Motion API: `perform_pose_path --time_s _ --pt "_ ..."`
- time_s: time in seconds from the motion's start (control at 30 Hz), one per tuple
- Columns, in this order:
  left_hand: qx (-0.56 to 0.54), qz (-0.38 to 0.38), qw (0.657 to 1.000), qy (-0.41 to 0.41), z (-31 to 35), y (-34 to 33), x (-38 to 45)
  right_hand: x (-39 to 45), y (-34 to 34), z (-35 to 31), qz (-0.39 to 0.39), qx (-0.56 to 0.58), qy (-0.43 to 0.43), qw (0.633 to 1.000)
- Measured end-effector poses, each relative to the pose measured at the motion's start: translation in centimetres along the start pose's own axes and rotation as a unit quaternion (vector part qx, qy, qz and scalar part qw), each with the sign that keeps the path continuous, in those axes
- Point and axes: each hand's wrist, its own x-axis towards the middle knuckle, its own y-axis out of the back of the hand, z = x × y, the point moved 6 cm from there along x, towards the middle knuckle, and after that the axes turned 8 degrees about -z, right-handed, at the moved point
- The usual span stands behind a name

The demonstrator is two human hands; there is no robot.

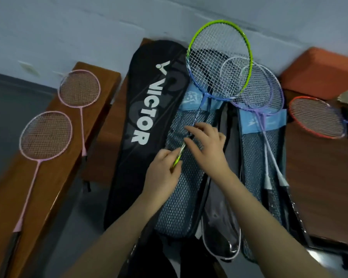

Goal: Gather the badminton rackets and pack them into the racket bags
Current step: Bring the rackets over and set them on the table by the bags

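Both forearms reach out from under the camera over the mesh bag (pixel 181 197), my landmark. On its left, my left hand (pixel 161 175) curls round the lower shaft of the green racket (pixel 219 59), pinching it between thumb and fingers where it turns yellow-green. Just right of that, my right hand (pixel 207 145) hovers over the same shaft, fingers bent loosely; I cannot tell whether it touches.

Judging by looks, this racket is light and thin-shafted, springy not rigid, so I would hold the shaft or grip, never the strings, and feed it in handle first.

Left of the mesh bag lies the black bag (pixel 143 121); right of it two purple rackets (pixel 265 93) lie on a second mesh bag. Farther left two pink rackets (pixel 45 135) rest on a bench (pixel 100 81); far right lies a red racket (pixel 315 117).
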Motion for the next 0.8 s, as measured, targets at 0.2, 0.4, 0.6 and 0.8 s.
perform_pose_path --time_s 0.2,0.4,0.6,0.8 --pt "-0.054 0.05 0.993 -0.087 7.6 -6.4 2.3 -2.9 7.4 8.4 0.032 0.06 -0.048 0.997" --pt "-0.09 0.071 0.992 -0.06 14.5 -16.2 3.6 -7.7 14.7 20.7 0.079 0.056 -0.091 0.991" --pt "-0.042 0.077 0.996 0.027 19.8 -25.3 5.6 -10.6 20.2 33.7 0.064 0.036 -0.135 0.988" --pt "-0.014 0.079 0.992 0.101 21.5 -30.2 5.4 -11.0 22.4 42.7 0.055 0.021 -0.199 0.978"
